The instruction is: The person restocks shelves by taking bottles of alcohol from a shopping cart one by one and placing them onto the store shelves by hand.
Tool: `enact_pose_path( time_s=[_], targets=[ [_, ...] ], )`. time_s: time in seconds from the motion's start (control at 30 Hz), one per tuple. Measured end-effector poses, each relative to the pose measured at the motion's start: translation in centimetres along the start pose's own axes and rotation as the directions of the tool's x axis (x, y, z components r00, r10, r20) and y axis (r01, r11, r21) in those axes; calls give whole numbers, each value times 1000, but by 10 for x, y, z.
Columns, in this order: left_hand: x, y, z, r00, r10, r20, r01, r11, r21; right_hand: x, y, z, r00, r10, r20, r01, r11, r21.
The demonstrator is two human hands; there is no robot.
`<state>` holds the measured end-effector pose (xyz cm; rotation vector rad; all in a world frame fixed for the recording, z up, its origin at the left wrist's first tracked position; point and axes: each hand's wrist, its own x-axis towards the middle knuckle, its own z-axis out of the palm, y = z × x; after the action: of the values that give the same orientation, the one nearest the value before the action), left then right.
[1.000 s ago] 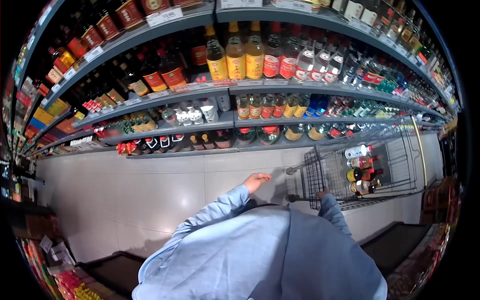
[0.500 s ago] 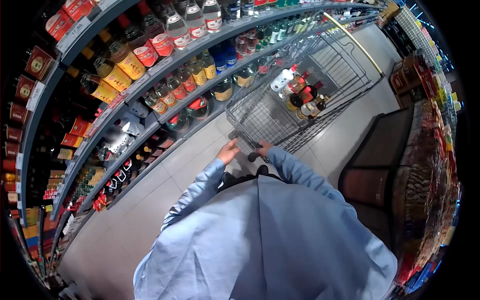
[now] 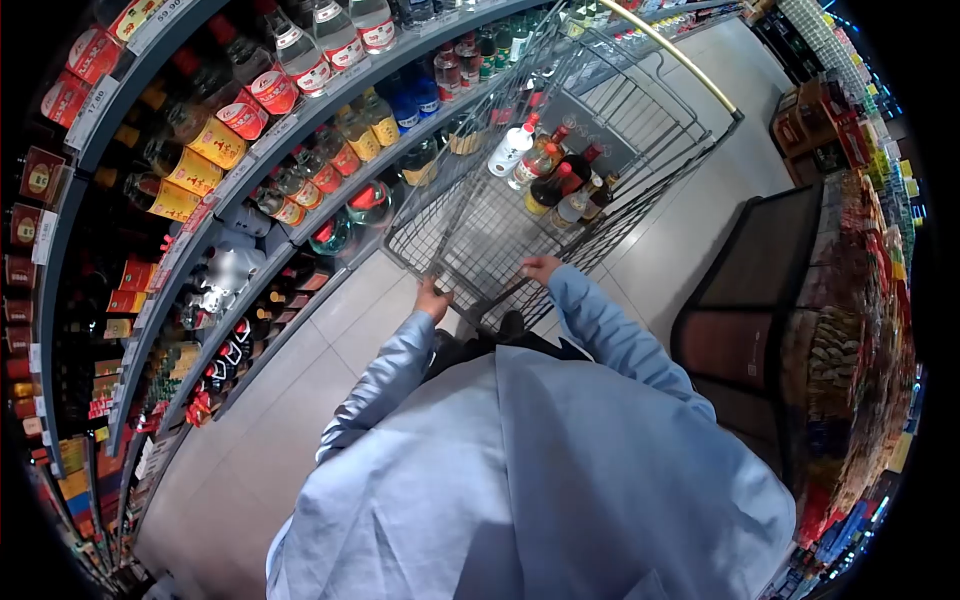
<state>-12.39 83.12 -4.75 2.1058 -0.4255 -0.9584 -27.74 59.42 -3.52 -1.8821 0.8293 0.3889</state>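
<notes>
A wire shopping cart (image 3: pixel 470 262) stands in front of me, its near end close to my body. My left hand (image 3: pixel 432 299) is closed on the rim of that near end. Farther right, my right hand (image 3: pixel 541 268) has its fingers curled on the cart's side rim. Inside the basket, towards the far end, several bottles stand together. One is a white bottle (image 3: pixel 511 150) with a red cap; beside it is a clear bottle (image 3: pixel 535 165) with a red and yellow label. A dark bottle (image 3: pixel 548 190) with a red cap is nearer me.
Shelves (image 3: pixel 290 130) packed with bottles curve along my left. The cart's yellow handle (image 3: pixel 680 55) is at its far end. On the right are a dark display stand (image 3: pixel 755 270), stacked cartons (image 3: pixel 815 130) and packaged goods (image 3: pixel 860 350). Pale floor tiles (image 3: pixel 270 430) lie below.
The cart now appears closer and farther left in view. Both hands, which were open just short of its near end, have closed on its rim.
</notes>
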Motion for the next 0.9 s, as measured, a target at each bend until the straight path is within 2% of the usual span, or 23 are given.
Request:
enact_pose_path(
  time_s=[0.03, 0.07, 0.1, 0.13, 0.17, 0.2, 0.27, 0.33, 0.4, 0.43, 0.47, 0.5, 0.53, 0.57, 0.6, 0.63, 0.67, 0.73, 0.8, 0.87, 0.9],
  targets=[
    [-6, 1, 3, 994, 36, -104, -30, 998, 59, 7, 4, -11, 998, 28, -61, -25, 998, 49],
    [-12, 2, 5, 995, -25, -98, 33, 996, 81, 14, 8, -25, 989, 70, -134, -69, 998, 11],
    [-13, -5, 12, 985, -44, -170, 75, 981, 182, 18, 8, -39, 973, 57, -226, -87, 988, -130],
    [-19, 1, 17, 969, -51, -241, 119, 955, 273, 19, 13, -58, 953, 95, -289, -138, 981, -134],
    [-17, -6, 14, 967, -145, -210, 203, 935, 290, 29, 21, -69, 949, 136, -286, -187, 969, -161],
    [-17, -9, 11, 966, -132, -223, 194, 938, 286, 32, 17, -79, 924, 156, -350, -224, 961, -163],
    [-17, -16, 4, 961, -104, -257, 176, 945, 276, 101, 106, -85, 865, 59, -499, -75, 997, -13],
    [-19, -16, -5, 954, -51, -296, 151, 933, 326, 84, 73, -103, 766, 136, -628, -24, 983, 184],
    [-17, -11, -10, 950, -139, -279, 222, 930, 293, 115, 109, -116, 669, 146, -729, 120, 947, 299],
    [-13, -22, -9, 947, -119, -297, 221, 914, 341, 79, 63, -123, 736, 167, -656, 81, 940, 331],
    [-15, -19, -15, 950, -149, -273, 229, 928, 292, 67, 43, -124, 755, 237, -611, 10, 928, 373],
    [-16, -19, -20, 952, -178, -249, 250, 921, 297, 72, 44, -121, 765, 271, -585, 84, 858, 507],
    [-16, -17, -25, 953, -208, -221, 270, 914, 303, 128, 117, -121, 720, 277, -636, 27, 905, 425],
    [-20, -5, -32, 948, -243, -206, 303, 888, 346, 113, 92, -118, 733, 316, -602, 46, 861, 507],
    [-26, 14, -36, 942, -278, -186, 331, 859, 390, 112, 90, -120, 775, 287, -564, 129, 801, 584],
    [-19, 4, -33, 950, -224, -218, 304, 823, 479, 154, 138, -116, 777, 345, -526, 128, 732, 669],
    [-11, 0, -33, 946, -257, -199, 325, 783, 530, 170, 154, -112, 791, 298, -534, 80, 815, 573],
    [-9, 7, -40, 952, -226, -208, 306, 755, 580, 172, 146, -104, 784, 297, -544, -2, 879, 477],
    [-7, 11, -48, 950, -254, -184, 313, 760, 569, 131, 85, -98, 814, 338, -473, 50, 770, 636],
    [1, 6, -48, 949, -224, -222, 312, 775, 550, 175, 145, -96, 804, 89, -587, 253, 844, 474],
    [4, 4, -48, 946, -223, -237, 319, 775, 546, 165, 128, -98, 819, 148, -555, 206, 827, 524]
  ],
)
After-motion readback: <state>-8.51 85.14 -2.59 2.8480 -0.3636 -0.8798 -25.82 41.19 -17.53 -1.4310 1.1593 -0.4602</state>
